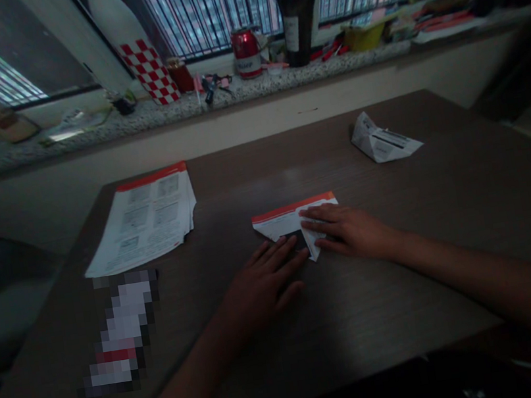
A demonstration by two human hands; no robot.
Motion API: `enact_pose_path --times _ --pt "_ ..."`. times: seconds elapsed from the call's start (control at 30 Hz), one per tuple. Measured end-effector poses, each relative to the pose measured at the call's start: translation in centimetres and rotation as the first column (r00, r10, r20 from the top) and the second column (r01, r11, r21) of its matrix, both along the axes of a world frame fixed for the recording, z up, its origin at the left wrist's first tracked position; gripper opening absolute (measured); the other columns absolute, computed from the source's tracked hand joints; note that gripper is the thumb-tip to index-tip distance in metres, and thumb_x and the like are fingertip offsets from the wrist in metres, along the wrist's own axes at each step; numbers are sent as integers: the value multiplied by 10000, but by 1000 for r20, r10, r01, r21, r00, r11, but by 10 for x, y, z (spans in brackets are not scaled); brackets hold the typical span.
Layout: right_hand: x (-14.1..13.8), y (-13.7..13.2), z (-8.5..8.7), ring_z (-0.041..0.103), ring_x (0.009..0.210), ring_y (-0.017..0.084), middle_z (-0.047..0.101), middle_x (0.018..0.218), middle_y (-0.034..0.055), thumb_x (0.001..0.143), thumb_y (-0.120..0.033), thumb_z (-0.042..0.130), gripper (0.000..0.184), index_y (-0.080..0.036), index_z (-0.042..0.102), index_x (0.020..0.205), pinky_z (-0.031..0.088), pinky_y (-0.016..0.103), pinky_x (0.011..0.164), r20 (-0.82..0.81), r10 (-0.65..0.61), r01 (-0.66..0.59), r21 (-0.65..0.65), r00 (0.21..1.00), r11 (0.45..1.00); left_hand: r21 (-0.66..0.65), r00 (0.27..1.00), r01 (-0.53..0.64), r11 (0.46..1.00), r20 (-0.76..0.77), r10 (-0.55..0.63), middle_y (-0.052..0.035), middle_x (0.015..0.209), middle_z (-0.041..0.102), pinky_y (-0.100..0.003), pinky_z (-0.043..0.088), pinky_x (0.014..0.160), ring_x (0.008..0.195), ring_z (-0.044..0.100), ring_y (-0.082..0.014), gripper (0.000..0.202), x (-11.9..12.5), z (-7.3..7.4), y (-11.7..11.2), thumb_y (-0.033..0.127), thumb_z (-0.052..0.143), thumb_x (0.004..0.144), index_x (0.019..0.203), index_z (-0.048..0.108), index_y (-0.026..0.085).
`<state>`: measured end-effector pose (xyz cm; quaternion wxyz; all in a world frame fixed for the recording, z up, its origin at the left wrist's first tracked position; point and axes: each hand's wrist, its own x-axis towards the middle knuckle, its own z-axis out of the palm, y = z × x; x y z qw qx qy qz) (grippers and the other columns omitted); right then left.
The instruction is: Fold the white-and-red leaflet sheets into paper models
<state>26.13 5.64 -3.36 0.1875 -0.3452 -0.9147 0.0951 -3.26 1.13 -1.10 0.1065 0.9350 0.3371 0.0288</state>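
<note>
A partly folded sheet of printed paper [284,220] with an orange top edge lies in the middle of the brown table [408,284]. My right hand [350,231] lies flat on its right part, fingers stretched out and pressing the fold down. My left hand [261,286] rests flat on the table just below and left of the paper, fingers spread, fingertips touching its lower edge.
A stack of printed sheets [146,218] lies at the left. A finished folded paper piece [381,140] sits at the far right. A blurred-out item [119,334] lies front left. The stone windowsill [85,129] holds a red can [246,53], a dark cup [298,24] and clutter.
</note>
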Motion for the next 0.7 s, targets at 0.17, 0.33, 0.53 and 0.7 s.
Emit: enact_pose_path --times 0.17,0.33,0.53,0.7 --pt "0 0 1 513 1461 304 509 1611 108 1043 -356 596 477 -228 580 1503 426 551 1214 8 1 -1 7 1000 1000 28 1000 -23 999 -15 23 -26 1732 280 -506 271 1293 1596 277 -247 557 4 -2 -2 500 445 1109 1639 358 351" --pt "0 0 1 492 1478 299 498 1619 109 1055 -377 573 476 -223 578 1505 411 543 1228 16 -11 11 -11 1000 1000 53 1000 -26 998 12 26 -45 1720 320 -499 294 1282 1586 305 -262 550 7 -2 -4 500 457 1103 1621 400 327" --pt "0 0 -1 482 1485 301 487 1630 94 1056 -373 576 478 -250 564 1518 415 549 1225 2 -14 14 -35 1000 999 46 999 -13 999 30 12 -42 1686 400 -520 318 1262 1575 324 -287 553 8 -2 -5 496 460 1102 1618 404 305" --pt "-1 -1 -1 487 1480 304 491 1627 92 1047 -356 598 480 -258 568 1516 419 551 1221 -17 -27 26 -48 999 999 21 1000 11 1000 28 -12 -33 1682 406 -536 333 1250 1572 331 -299 537 7 2 -4 516 469 1095 1607 419 361"
